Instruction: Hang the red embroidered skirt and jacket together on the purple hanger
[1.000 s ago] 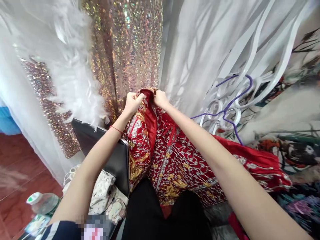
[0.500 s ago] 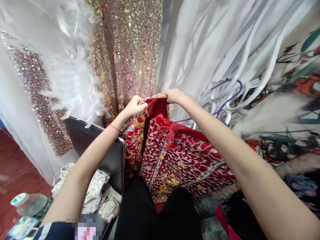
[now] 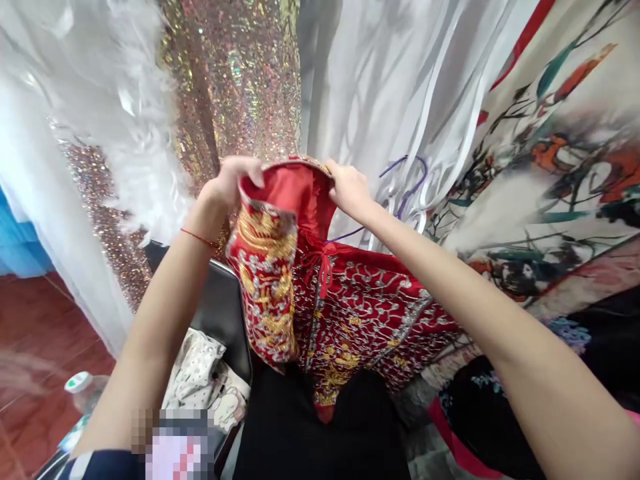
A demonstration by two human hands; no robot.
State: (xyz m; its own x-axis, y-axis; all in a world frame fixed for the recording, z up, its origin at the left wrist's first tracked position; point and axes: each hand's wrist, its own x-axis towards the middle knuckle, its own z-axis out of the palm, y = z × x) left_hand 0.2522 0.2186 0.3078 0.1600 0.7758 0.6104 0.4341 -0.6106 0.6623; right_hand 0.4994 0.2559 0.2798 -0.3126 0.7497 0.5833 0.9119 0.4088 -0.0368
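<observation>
A red garment with dense gold and silver embroidery hangs between my two hands. My left hand, closed, pinches its curved upper edge at the left; the fingertips are partly hidden. My right hand grips the same edge at the right. That edge bows upward, and smooth red lining shows inside the opening. Just below and to the right spreads a red skirt-like piece with silver scrollwork and a red tied cord. A purple hanger sticks out behind it, near my right forearm.
White feathers, a sequinned curtain and white fabric hang behind. Printed cloth is at right. On the left are a black chair back, spotted white cloth and a bottle.
My left hand has moved left and up, drawing the garment's edge wider, so more red lining and the embroidered front panel show. My right hand keeps its grip, slightly higher.
</observation>
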